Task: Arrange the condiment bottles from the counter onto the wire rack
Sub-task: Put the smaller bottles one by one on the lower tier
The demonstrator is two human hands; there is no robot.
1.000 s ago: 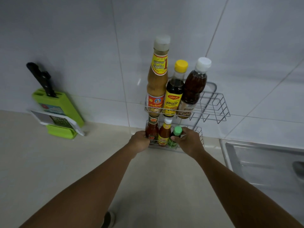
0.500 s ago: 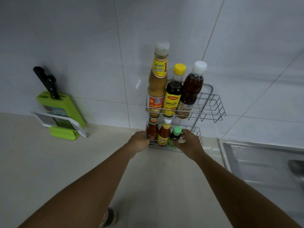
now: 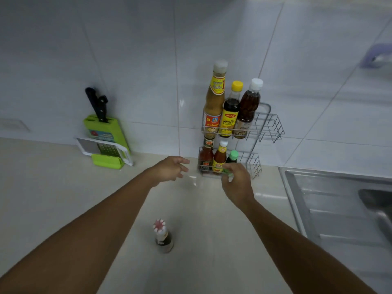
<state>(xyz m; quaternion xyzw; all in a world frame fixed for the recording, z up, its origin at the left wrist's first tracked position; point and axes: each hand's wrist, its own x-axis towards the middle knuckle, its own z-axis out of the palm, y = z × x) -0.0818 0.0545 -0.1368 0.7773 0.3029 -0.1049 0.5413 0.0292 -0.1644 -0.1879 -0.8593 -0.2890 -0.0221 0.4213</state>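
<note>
A two-tier wire rack (image 3: 269, 124) stands against the tiled wall. Its upper shelf holds a tall tan sauce bottle (image 3: 213, 102), a dark yellow-capped bottle (image 3: 230, 111) and a brown white-capped bottle (image 3: 247, 109). On the lower shelf stand a red sauce bottle (image 3: 205, 155), an orange chilli sauce bottle (image 3: 220, 158) and a small green-capped bottle (image 3: 233, 156). One small dark bottle with a red-and-white cap (image 3: 163, 236) stands on the counter between my forearms. My left hand (image 3: 169, 168) hovers open left of the rack. My right hand (image 3: 236, 181) is in front of the lower shelf, fingers loosely curled, holding nothing.
A green knife block (image 3: 104, 132) with a black-handled knife and a white grater (image 3: 101, 148) leans against the wall at the left. A steel sink (image 3: 339, 200) lies to the right. The beige counter (image 3: 53, 187) stretches left and toward me.
Both hands have pulled back from the lower shelf and opened. The view has tilted down, so the small bottle on the counter has come into sight.
</note>
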